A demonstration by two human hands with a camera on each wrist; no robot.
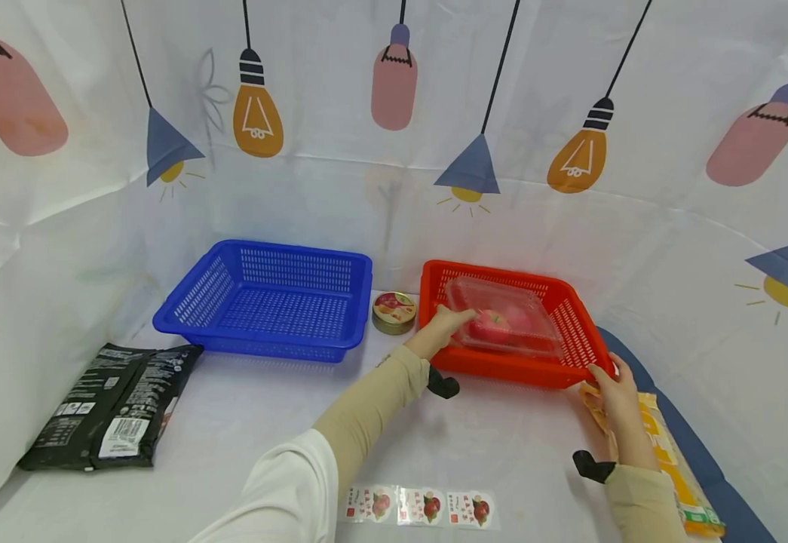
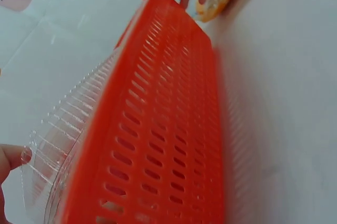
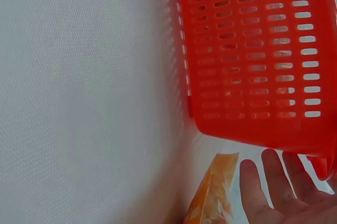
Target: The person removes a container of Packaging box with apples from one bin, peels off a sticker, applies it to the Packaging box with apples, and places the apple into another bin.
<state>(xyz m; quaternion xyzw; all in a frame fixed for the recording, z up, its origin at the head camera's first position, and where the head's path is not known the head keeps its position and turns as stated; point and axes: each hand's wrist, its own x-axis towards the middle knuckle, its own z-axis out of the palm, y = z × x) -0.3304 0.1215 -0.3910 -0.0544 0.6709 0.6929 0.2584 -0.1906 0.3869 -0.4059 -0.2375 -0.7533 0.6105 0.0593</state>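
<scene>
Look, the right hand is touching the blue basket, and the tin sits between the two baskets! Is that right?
Not quite: the right hand is touching the red basket, not the blue basket, as the head view shows. The tin does sit between them.

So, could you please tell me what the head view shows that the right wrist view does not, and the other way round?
Only the head view shows the blue basket, round tin, black package, three stickers, and the left hand at the clear container.

Only the right wrist view shows, close up, the rows of slots in the outer wall of the red basket.

Both share the red basket, the right hand at its corner, and the yellow package nearby.
</scene>
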